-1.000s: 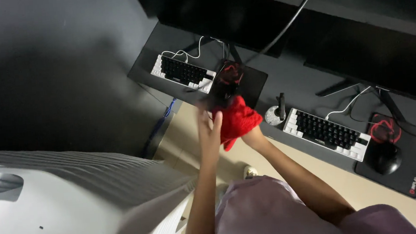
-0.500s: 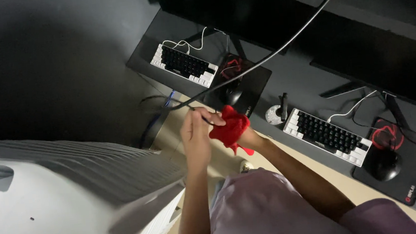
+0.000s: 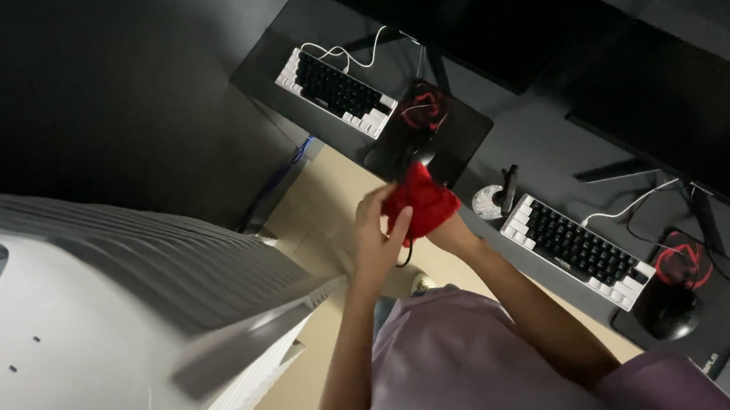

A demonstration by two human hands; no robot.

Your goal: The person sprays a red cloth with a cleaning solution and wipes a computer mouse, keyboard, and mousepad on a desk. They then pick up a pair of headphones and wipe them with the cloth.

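- Both our hands meet on a red cloth (image 3: 421,200), held in the air above the edge of the dark desk (image 3: 542,143).
- Our left hand (image 3: 376,239) pinches its near side; our right hand (image 3: 446,225) is wrapped inside it, fingers hidden.
- The cloth bunches up and away from our wrists, toward the mouse pad (image 3: 429,130) beside the near keyboard (image 3: 334,90).

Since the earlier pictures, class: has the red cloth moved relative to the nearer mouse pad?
Yes. The red cloth lay over the mouse pad; now it sits just off the pad's near edge, toward the person, in both hands.
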